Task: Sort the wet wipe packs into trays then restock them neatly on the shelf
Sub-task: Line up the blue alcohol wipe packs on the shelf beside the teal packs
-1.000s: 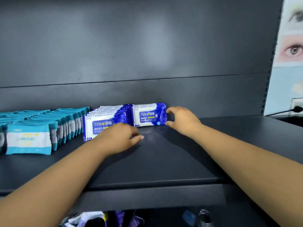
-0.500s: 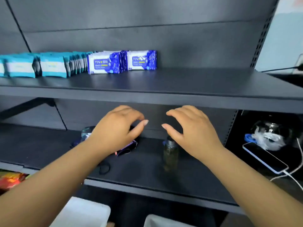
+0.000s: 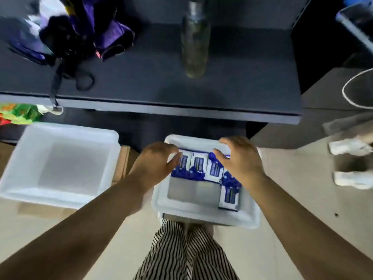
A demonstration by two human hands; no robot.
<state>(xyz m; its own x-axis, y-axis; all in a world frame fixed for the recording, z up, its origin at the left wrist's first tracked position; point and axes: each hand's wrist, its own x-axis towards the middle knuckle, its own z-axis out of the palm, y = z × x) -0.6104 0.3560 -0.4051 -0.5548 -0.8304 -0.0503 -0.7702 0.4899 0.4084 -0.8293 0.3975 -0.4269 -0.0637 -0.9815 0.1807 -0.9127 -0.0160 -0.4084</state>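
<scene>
A: Where do the blue wet wipe packs [image 3: 198, 166] lie relative to your hands?

B: Lower centre of the frame, in the right white tray [image 3: 203, 216]. A row stands along its far wall; one more pack [image 3: 230, 197] lies at the right side. Your left hand [image 3: 155, 161] hovers at the row's left end, your right hand [image 3: 240, 160] above its right end. Both sets of fingers are loosely curved, spread, grasping nothing.

A: Contact?

B: You cannot tell; motion blur.

A: Any writing legible?

B: None. Labels show blue and white with a yellow mark only.

A: Surroundings?

B: Left white tray [image 3: 60, 199] at centre left. A bottle [image 3: 194, 39] stands on the dark shelf [image 3: 151, 93], top centre; purple bag [image 3: 84, 31] at upper left.
</scene>
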